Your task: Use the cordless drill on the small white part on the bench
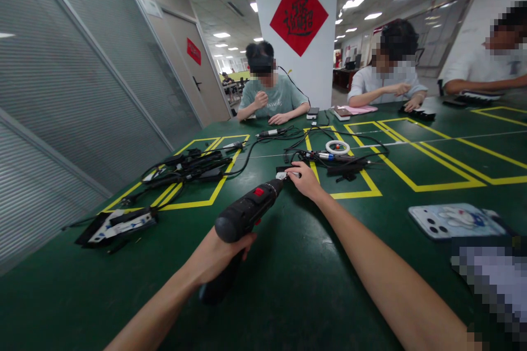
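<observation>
My left hand is wrapped round the grip of a black cordless drill with a red switch on top. The drill points forward and to the right, and its tip reaches a small black-and-white part on the table. From the right, my right hand pinches that part with fingertips and thumb. Whether the drill's bit touches the part or a screw in it, I cannot tell. Just beyond my right hand lie a blue-and-black pen-shaped tool and a white tape roll.
Black cables and adapters lie tangled on the left, near a black-and-white packet. Yellow tape marks rectangles on the green table. A phone lies on the right. Three people sit across the table.
</observation>
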